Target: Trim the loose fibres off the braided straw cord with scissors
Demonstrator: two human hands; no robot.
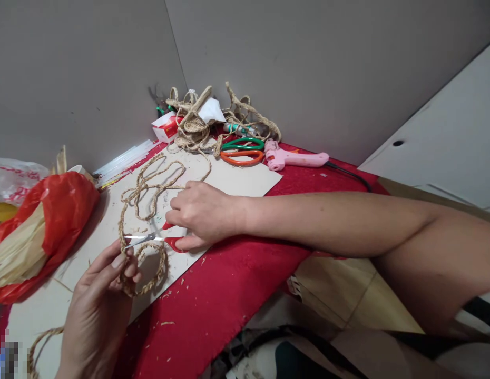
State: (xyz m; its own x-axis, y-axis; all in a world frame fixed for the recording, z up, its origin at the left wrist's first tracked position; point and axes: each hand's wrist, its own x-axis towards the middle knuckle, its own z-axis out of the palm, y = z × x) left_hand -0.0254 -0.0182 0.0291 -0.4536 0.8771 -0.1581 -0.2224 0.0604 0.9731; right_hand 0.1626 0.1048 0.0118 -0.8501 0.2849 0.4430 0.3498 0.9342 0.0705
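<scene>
My left hand (pixel 106 284) pinches a braided straw cord (pixel 121 218) between thumb and fingers at the lower left. From there the cord loops down beside the hand and runs up over the white board in loose coils. My right hand (pixel 199 213) is closed on the red handles of small scissors (pixel 150 238). Their blades are parted and point left, on either side of the cord just above my left fingertips. Another end of braid hangs below my left wrist.
White board (pixel 245 181) lies on a red cloth (pixel 229 284). Behind are a pink glue gun (pixel 296 158), green-and-orange-handled scissors (pixel 242 157), tangled braid (pixel 193 123), pliers (pixel 160 105) and clear sticks (pixel 126 160). Left stands a red plastic bag (pixel 71 205) of pale straw. Grey panels enclose the back.
</scene>
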